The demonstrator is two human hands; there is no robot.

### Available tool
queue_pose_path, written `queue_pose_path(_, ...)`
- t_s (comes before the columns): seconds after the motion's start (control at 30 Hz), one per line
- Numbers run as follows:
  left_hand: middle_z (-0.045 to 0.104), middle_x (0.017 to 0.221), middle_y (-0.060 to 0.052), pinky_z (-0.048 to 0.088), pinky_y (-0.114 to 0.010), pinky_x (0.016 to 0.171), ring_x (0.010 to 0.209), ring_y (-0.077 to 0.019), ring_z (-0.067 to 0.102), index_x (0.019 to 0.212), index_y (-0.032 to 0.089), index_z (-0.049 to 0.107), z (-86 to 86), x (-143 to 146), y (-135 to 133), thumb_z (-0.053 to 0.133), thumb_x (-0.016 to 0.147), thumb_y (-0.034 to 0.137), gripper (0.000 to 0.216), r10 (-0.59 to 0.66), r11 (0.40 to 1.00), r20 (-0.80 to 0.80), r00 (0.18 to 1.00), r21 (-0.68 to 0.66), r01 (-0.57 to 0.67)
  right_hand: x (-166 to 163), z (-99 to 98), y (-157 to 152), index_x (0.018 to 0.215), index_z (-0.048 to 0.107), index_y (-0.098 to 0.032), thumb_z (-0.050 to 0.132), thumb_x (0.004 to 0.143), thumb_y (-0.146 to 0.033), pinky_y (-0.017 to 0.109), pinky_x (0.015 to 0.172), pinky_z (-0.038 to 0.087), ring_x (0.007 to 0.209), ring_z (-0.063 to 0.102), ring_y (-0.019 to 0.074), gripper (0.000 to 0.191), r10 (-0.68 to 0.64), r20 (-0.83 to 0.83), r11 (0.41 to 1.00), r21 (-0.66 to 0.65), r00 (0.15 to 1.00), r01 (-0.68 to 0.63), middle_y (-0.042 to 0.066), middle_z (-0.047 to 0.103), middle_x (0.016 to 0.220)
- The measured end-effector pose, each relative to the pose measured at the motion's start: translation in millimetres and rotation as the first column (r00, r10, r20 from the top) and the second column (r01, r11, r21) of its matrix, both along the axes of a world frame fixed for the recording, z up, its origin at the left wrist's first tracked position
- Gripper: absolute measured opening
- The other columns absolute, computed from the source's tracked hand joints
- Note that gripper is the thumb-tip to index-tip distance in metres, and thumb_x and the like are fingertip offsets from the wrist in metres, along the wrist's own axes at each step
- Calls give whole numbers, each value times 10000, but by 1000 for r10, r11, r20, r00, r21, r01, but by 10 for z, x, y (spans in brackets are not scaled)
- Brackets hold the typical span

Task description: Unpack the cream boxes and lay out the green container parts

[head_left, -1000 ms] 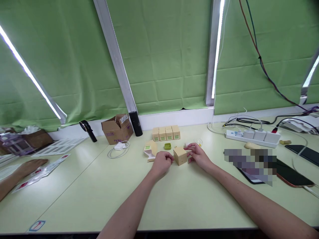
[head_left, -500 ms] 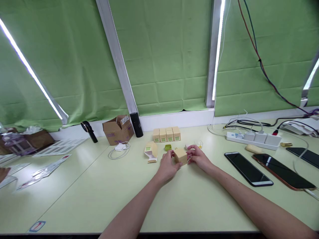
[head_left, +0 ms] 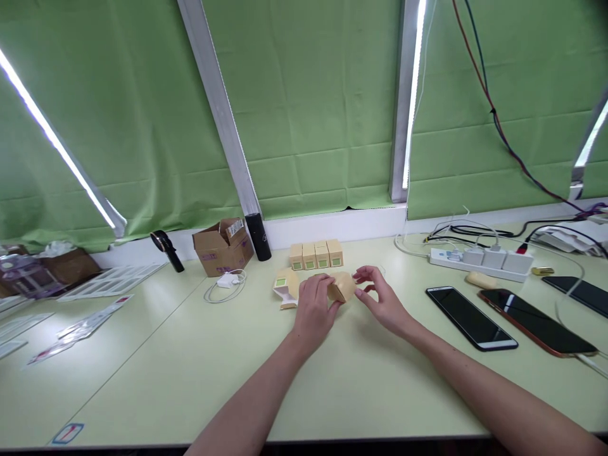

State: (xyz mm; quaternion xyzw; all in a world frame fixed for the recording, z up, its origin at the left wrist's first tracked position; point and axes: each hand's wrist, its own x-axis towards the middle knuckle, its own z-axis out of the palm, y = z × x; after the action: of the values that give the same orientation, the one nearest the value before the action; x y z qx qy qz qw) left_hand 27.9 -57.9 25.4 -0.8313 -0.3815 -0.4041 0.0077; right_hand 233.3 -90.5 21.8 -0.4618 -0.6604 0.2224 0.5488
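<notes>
My left hand [head_left: 314, 309] is closed around the left side of a small kraft cardboard box [head_left: 342, 287], which is tilted just above the table. At the box's right edge, the thumb and fingers of my right hand [head_left: 384, 305] are curled against its corner. Left of my left hand lies another small box [head_left: 285, 286], with its flap open, a white inside and a green-and-white label. Behind my hands stand several small kraft boxes [head_left: 316, 255] in a row, with green-and-white labels on their fronts. My hands hide the table spot just behind the held box.
A brown carton [head_left: 223, 250], a black cylinder [head_left: 258, 237] and a handheld black device [head_left: 167, 249] stand at the back. A white charger [head_left: 228, 280] lies in front. To the right are phones [head_left: 470, 316], a power strip [head_left: 479, 263] and cables.
The small box has been lifted and tipped over in my hands. My left hand has moved over its left side, now covering the green piece seen behind it before.
</notes>
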Motion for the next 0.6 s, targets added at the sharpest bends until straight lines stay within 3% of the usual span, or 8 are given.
queue_pose_path(0.17, 695, 1197, -136, 425, -453, 992, 1149, -285, 644, 1172, 231, 599, 63, -37, -42, 605, 974, 264, 200, 59, 961, -117, 991, 276, -24, -54, 142, -211, 1366, 397, -268, 589, 938, -306, 525, 965, 537, 1178, 586, 325, 470, -186, 277, 942, 324, 943, 90, 154, 563, 1324)
queue_pose_path(0.37, 722, 958, -57, 437, -388, 829, 872, -218, 684, 1159, 222, 573, 110, 16, -90, 716, 887, 197, 307, 71, 745, -75, 995, 667, -3, -118, 91, -241, 1411, 343, -215, 560, 941, -196, 539, 908, 572, 1130, 601, 320, 517, -223, 344, 865, 502, 912, 22, 174, 583, 1286)
queue_pose_path(0.47, 713, 900, -37, 434, -381, 791, 805, -206, 665, 1143, 205, 571, 146, 43, -112, 722, 869, 186, 314, 77, 707, -65, 995, 707, -9, -143, 64, -233, 1431, 321, -203, 545, 940, -165, 525, 886, 590, 1106, 618, 308, 541, -246, 355, 855, 518, 902, 30, 179, 587, 1286)
queue_pose_path(0.6, 707, 905, -38, 452, -390, 794, 817, -210, 660, 1150, 197, 568, 151, 55, -121, 697, 876, 179, 303, 89, 728, -75, 993, 685, -14, -164, 52, -234, 1453, 277, -199, 515, 935, -131, 523, 883, 602, 1129, 624, 312, 574, -268, 387, 849, 527, 882, 26, 194, 568, 1320)
